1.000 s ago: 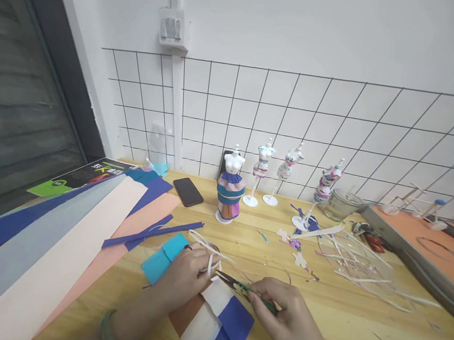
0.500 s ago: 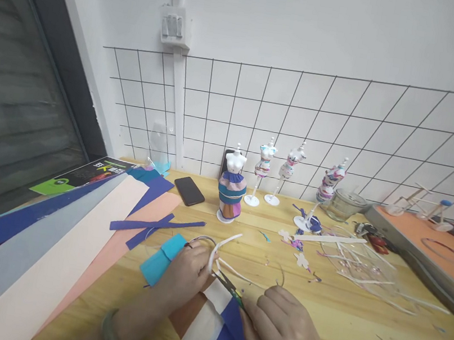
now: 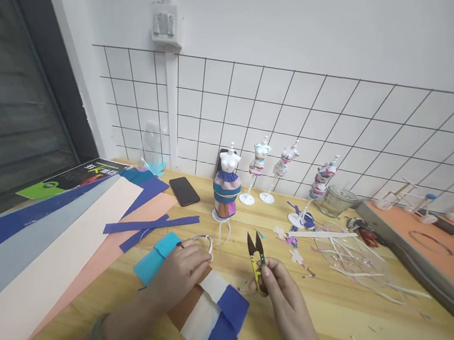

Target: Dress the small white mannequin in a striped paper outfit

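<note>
My right hand (image 3: pixel 278 283) holds small yellow-green thread snips (image 3: pixel 255 256) upright, blades apart, above the wooden table. My left hand (image 3: pixel 181 268) rests closed on a folded stack of brown, white and blue paper (image 3: pixel 209 318), pinching a thin white strip loop (image 3: pixel 204 240). A turquoise paper piece (image 3: pixel 154 250) lies under and left of that hand. A small mannequin in a striped paper dress (image 3: pixel 226 190) stands just behind.
Long paper sheets in blue, grey, cream and pink (image 3: pixel 50 240) cover the left. A black phone (image 3: pixel 183 191), three more mini mannequins (image 3: pixel 280 169), a glass jar (image 3: pixel 335 200), loose white strips (image 3: pixel 359 258) and an orange tray (image 3: pixel 433 246) lie behind and right.
My right hand lifted the snips away from the strip and turned them upright. The white strip's loose tail is gone from my left hand; only a small loop stays.
</note>
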`<act>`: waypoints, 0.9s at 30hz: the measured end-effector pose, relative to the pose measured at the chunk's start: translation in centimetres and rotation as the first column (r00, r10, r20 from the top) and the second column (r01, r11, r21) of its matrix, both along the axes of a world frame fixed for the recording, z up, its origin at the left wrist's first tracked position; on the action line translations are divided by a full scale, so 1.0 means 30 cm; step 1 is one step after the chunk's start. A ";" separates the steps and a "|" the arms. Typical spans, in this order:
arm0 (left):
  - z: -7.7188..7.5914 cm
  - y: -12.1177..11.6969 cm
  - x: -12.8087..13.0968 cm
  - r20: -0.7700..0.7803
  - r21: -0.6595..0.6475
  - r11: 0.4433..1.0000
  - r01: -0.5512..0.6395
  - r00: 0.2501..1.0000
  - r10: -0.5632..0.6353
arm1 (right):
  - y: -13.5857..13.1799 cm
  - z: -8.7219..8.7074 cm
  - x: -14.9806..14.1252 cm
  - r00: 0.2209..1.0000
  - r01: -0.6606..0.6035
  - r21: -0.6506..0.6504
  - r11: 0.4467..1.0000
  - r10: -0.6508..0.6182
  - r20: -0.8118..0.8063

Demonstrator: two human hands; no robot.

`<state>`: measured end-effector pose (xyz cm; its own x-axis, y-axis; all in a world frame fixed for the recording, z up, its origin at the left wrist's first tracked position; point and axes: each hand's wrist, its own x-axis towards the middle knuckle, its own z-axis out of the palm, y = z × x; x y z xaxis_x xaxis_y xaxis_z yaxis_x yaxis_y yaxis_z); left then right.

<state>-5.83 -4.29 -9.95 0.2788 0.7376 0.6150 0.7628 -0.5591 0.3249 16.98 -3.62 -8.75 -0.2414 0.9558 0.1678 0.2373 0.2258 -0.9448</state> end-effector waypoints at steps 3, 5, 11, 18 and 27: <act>0.005 -0.001 0.001 0.024 0.005 1.000 0.016 1.000 -0.016 | 0.008 -0.001 -0.013 0.989 -0.082 -0.230 0.970 0.050 -0.140; 0.006 -0.002 0.001 0.026 -0.001 1.000 0.023 0.999 -0.023 | 0.000 -0.003 -0.022 0.977 -0.150 -0.309 0.939 0.093 -0.190; 0.010 -0.011 0.001 -0.001 -0.026 0.999 0.043 0.999 -0.043 | -0.027 -0.011 -0.048 0.953 -0.290 -0.412 0.864 0.218 -0.213; 0.011 -0.017 0.002 -0.035 0.007 0.995 0.096 0.995 -0.096 | -0.021 -0.015 -0.049 0.935 -0.337 -0.500 0.798 0.222 -0.276; 0.018 -0.018 0.001 -0.053 0.032 0.989 0.143 0.989 -0.141 | -0.018 -0.006 -0.030 0.903 -0.410 -0.538 0.736 0.244 -0.355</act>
